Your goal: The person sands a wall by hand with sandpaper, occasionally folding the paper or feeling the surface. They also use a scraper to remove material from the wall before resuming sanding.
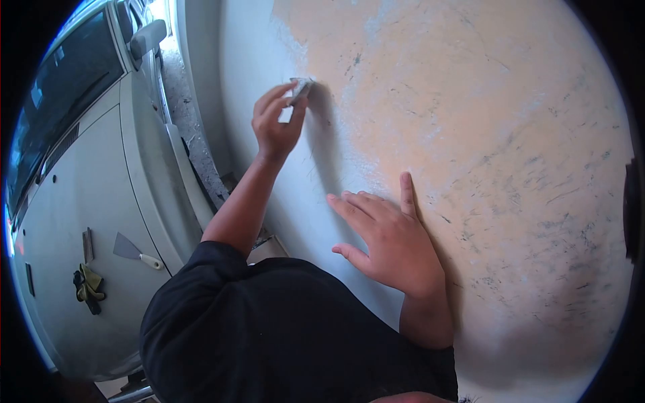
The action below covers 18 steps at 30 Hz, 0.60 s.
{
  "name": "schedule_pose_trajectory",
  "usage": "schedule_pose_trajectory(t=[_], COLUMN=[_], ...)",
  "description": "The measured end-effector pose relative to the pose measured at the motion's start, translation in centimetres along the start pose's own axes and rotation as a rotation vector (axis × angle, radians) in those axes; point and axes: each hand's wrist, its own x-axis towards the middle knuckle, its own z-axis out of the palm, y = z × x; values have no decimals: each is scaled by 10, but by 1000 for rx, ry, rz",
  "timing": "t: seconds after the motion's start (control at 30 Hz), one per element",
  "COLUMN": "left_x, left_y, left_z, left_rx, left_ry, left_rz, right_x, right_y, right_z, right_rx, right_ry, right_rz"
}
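Observation:
My left hand (281,121) is raised at the upper middle, its fingers and thumb pinched round a small grey folded piece (302,90) that looks like sandpaper. That piece is at the wall (470,121), near the border between the pale white part and the peach-coloured part. Lower and to the right, my right hand (386,235) lies spread on the wall, thumb out to the left and little finger apart. It holds nothing. Dark scratches and marks run over the peach surface, mostly on the right.
On the left stands a pale car (101,174), close to the wall. On its hood lie a putty knife (138,250), a yellow-and-black glove (88,285) and a thin narrow tool (87,245). The car's side mirror (148,39) juts out toward the narrow gap.

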Motion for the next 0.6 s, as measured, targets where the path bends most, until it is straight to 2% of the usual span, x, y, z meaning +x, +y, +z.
schedule_pose_trajectory(t=[0.03,0.17,0.23,0.27,0.3,0.37,0.5,0.57,0.6], left_x=[11,39,35,29,22,20,60,95,100], left_y=[-2,-10,-15,-10,-3,-10,-29,-46,-47], left_z=[3,19,42,49,56,61,60,63,64], left_rx=[-8,26,-350,-399,-262,-274,-72,-162,-159], left_ry=[64,138,279,207,204,213,141,116,113], left_rz=[44,-65,-371,-461,-479,-310,-346,-532,-537], right_x=[0,0,1,1,1,3,4,4,5], right_y=[0,2,1,2,2,2,3,3,3], right_z=[2,8,6,6,6,6,8,9,9], right_rx=[6,-18,7,5,13,22,51,59,49], right_ry=[-2,-24,-21,-22,-24,-22,-44,-58,-61], right_rz=[-6,19,3,3,3,7,6,6,7])
